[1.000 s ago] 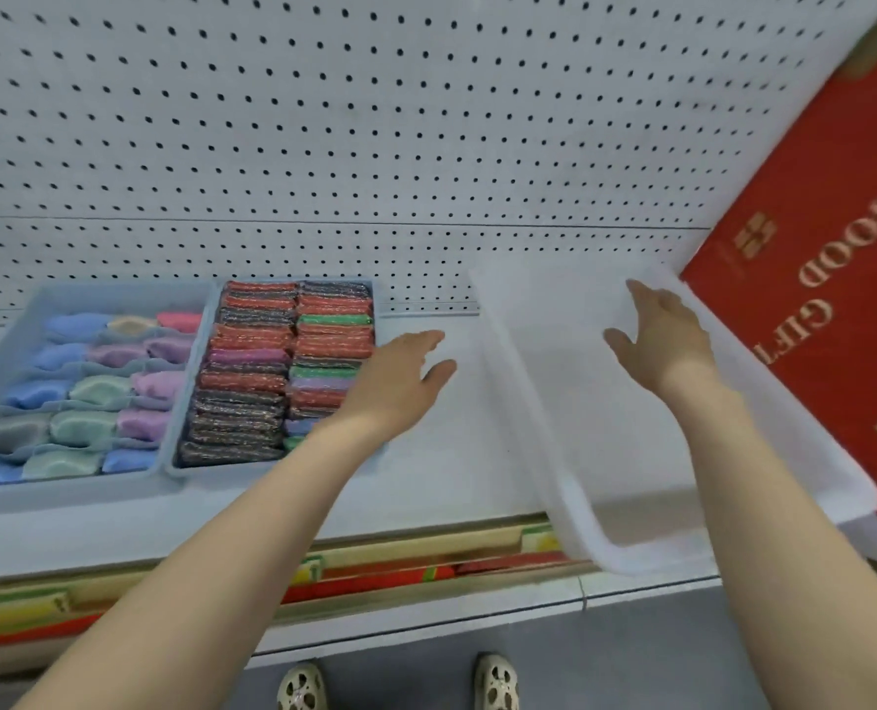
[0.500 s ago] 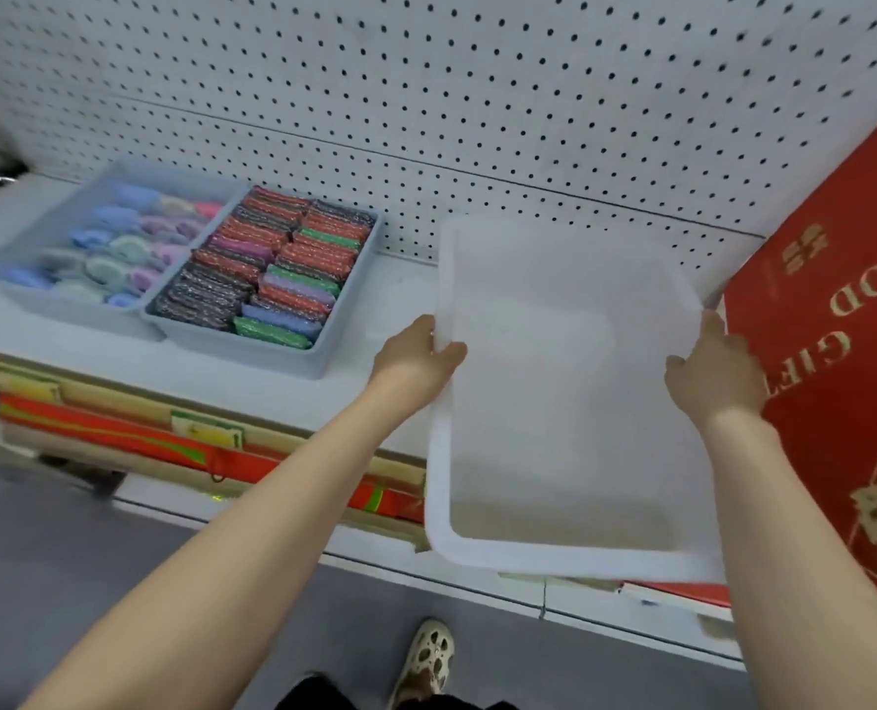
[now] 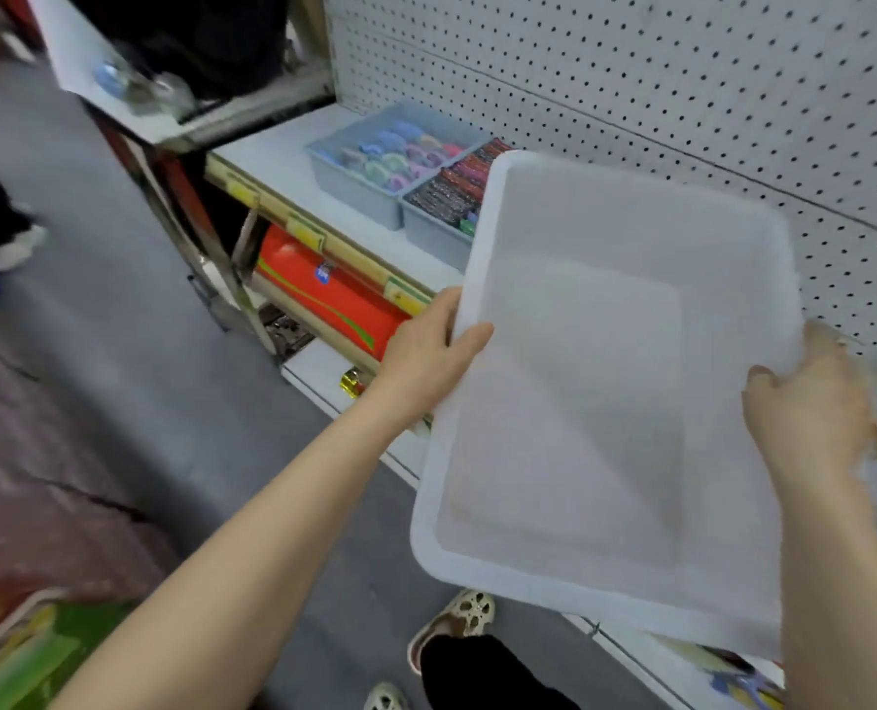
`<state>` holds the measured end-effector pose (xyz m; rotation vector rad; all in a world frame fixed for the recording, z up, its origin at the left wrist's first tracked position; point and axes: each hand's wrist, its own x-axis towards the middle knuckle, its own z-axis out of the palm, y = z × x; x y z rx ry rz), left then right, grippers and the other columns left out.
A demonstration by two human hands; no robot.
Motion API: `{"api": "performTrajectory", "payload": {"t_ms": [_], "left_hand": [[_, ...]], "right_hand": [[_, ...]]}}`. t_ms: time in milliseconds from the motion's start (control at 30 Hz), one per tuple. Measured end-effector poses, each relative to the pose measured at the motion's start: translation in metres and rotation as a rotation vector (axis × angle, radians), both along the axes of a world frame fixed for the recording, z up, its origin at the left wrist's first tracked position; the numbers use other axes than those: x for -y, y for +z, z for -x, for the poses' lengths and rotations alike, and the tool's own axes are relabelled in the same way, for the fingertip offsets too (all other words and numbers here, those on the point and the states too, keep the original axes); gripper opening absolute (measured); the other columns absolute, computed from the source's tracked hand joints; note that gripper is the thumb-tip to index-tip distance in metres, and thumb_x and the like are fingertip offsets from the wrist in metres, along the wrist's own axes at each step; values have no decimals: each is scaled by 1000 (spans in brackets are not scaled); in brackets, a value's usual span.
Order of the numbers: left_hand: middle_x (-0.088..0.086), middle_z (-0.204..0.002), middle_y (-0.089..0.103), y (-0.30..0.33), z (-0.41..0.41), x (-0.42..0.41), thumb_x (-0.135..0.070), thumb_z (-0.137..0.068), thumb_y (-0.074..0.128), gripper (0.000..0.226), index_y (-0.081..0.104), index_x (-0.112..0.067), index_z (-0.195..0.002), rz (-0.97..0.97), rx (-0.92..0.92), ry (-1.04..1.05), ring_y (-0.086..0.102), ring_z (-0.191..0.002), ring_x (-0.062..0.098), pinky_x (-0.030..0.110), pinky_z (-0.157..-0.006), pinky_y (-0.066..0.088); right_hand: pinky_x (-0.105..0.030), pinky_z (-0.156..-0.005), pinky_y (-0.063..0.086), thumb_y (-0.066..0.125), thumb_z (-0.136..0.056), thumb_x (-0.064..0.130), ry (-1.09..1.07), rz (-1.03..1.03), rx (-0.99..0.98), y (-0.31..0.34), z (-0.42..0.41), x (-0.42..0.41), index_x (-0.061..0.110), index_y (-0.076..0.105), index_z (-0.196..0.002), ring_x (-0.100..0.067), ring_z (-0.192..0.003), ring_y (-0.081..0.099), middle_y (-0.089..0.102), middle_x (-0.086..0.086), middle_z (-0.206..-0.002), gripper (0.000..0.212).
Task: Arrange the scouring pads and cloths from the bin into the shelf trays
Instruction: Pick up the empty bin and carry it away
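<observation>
A white translucent bin [image 3: 482,279] with nothing inside is held in the air in front of the shelf, tilted toward me. My left hand [image 3: 426,351] grips its left rim, thumb over the edge. My right hand [image 3: 805,397] grips its right rim. Behind the bin, two grey trays stand side by side on the shelf [image 3: 282,166]. The left tray [image 3: 344,181] holds pastel cloths [image 3: 400,151] in rows. The right tray [image 3: 431,233] holds glittery scouring pads [image 3: 451,192] packed upright, and the bin hides part of it.
A white pegboard wall [image 3: 682,84] rises behind the shelf. Red packaged goods [image 3: 323,299] lie on the lower shelf. Grey floor [image 3: 93,351] spreads to the left, where another person's shoe [image 3: 16,248] shows. My own feet [image 3: 456,627] are below the bin.
Both hands went from reaching for the bin on the shelf to gripping its rims and lifting it off. My view swung left, so the trays now sit farther back.
</observation>
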<state>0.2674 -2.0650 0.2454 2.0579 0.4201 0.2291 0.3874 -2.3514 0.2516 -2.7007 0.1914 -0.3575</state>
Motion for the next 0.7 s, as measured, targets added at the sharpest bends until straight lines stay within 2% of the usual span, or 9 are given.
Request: {"api": "performTrajectory", "payload": {"t_ms": [200, 300, 400, 467, 567, 700], "left_hand": [[-16, -123, 64, -12, 112, -43, -55, -77, 53, 53, 51, -39, -127, 141, -10, 249, 60, -116, 13, 46, -101, 46], [-12, -125, 63, -12, 158, -68, -49, -80, 52, 52, 52, -31, -130, 146, -24, 398, 59, -115, 13, 45, -102, 46], [-8, -125, 62, -14, 194, -92, -53, -79, 52, 55, 52, -30, -129, 150, 4, 535, 59, -115, 15, 46, -103, 46], [-8, -125, 62, -15, 211, -104, -46, -87, 54, 46, 52, -29, -129, 163, 5, 606, 59, -114, 16, 44, -102, 46], [-8, -121, 60, -19, 227, -121, -28, -99, 49, 33, 51, -25, -132, 180, 25, 725, 59, -108, 15, 32, -93, 47], [-7, -113, 60, -29, 233, -137, -25, -100, 48, 30, 52, -24, -130, 171, 27, 840, 59, -99, 15, 29, -81, 44]], "right_hand": [[-50, -86, 43, 55, -89, 14, 279, -19, -36, 0, 51, -72, 10, 39, -139, -47, -106, 54, 56, -29, -120, 53], [-49, -88, 43, 56, -90, 15, 431, -44, -56, -3, 69, -119, 10, 39, -140, -45, -107, 55, 56, -27, -121, 53], [-47, -87, 43, 56, -90, 14, 559, -69, -84, -8, 85, -163, 10, 40, -138, -44, -108, 54, 56, -26, -122, 51], [-46, -89, 42, 55, -91, 15, 622, -82, -112, -11, 92, -188, 11, 39, -140, -43, -111, 53, 55, -24, -125, 51], [-45, -91, 41, 55, -92, 15, 722, -92, -130, -15, 97, -220, 10, 38, -142, -42, -113, 53, 56, -24, -125, 53], [-43, -92, 40, 56, -93, 15, 814, -77, -147, -21, 96, -254, 10, 33, -146, -40, -115, 53, 55, -22, -127, 57]]}}
